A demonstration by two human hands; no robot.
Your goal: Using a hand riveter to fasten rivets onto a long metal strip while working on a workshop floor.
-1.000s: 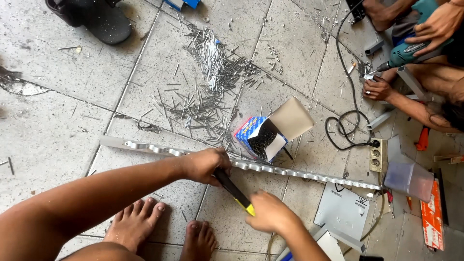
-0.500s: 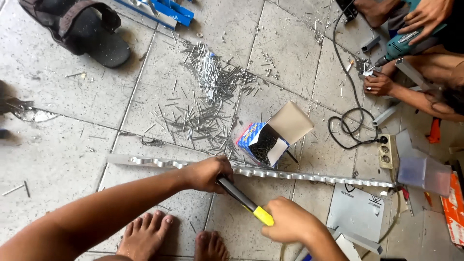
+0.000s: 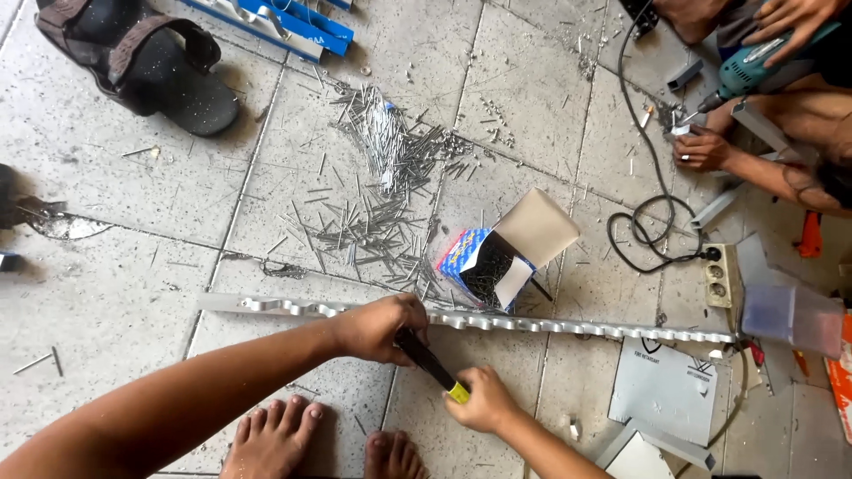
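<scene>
The left hand (image 3: pixel 377 326) rested on the long metal strip (image 3: pixel 568 325), its grip clenched over both the strip and the dark shaft of a screwdriver (image 3: pixel 432 365); the right hand (image 3: pixel 482 401) lay just near of it, its grip closed around the yellow end of the screwdriver handle. The screwdriver ran diagonally from the left hand toward the right hand; its tip was hidden under the left hand. The strip, scalloped along its far edge, lay flat on the tiled floor (image 3: pixel 115 293), extending from left of centre to the far right; the person's bare feet (image 3: pixel 271 436) stood near of it.

Just beyond the strip stood an open cardboard box (image 3: pixel 497 257) holding dark nails; a scattered heap of nails (image 3: pixel 377 191) covered the floor to its left and farther away. A dark sandal (image 3: pixel 142 66) lay at the far left; blue metal pieces (image 3: pixel 284 22) lay beside it. At the far right, another person's hands held a power drill (image 3: pixel 754 69); a black cable (image 3: pixel 643 226) coiled to a power strip (image 3: pixel 719 277) on the floor.
</scene>
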